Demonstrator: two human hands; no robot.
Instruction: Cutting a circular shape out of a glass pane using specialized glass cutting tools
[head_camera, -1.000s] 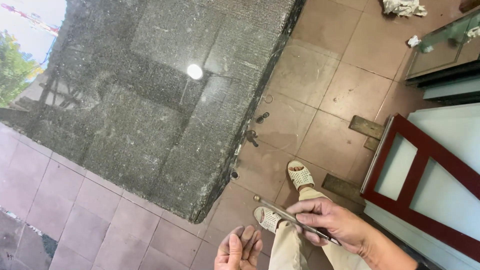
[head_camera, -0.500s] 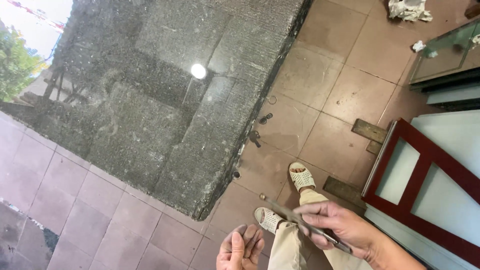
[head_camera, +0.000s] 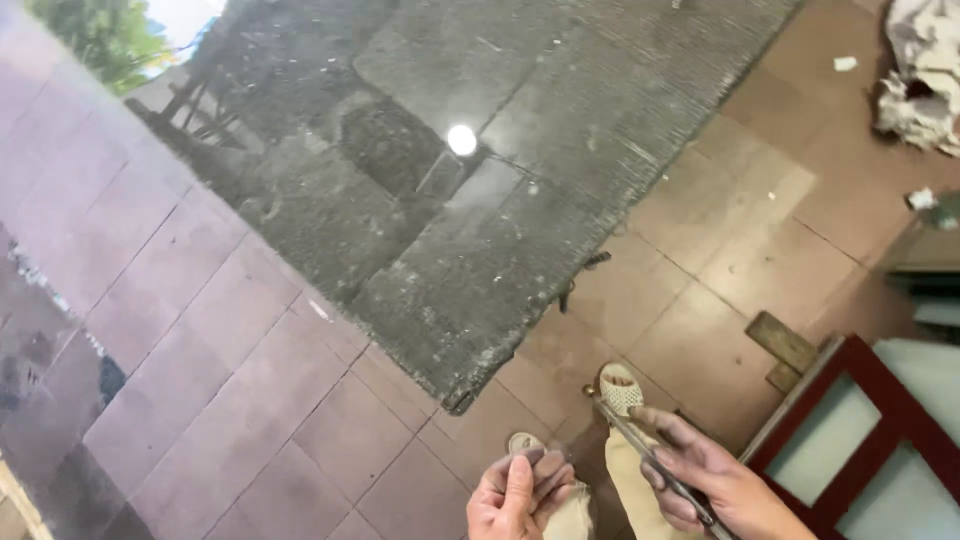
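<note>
Two hands low in the head view, apart from each other. Left hand (head_camera: 522, 497) curled loosely, fingers folded in toward the palm, thumb up; whether anything small sits inside, impossible to tell. Right hand (head_camera: 706, 483) clamped on one thin metal tool (head_camera: 648, 460), a long slim rod running from the fist up and leftward, its small rounded tip just past the fingers.

Beneath and between the hands: two feet in pale woven sandals, one (head_camera: 620, 388) just above the right hand beside the rod's tip, the other (head_camera: 524, 442) just above the left hand. Under them, a reddish-brown tiled floor (head_camera: 700, 270).

Above both hands, one large sheet of glass (head_camera: 330, 250) with a dark sloping edge, mirroring stone paving, pinkish tiles and one bright round spot of light. Right of the right hand, one dark red wooden frame (head_camera: 850, 400) with pale panes. Far above, one heap of crumpled whitish rags (head_camera: 925, 85). Near the glass edge, one small dark object (head_camera: 590, 265), too small to identify.
</note>
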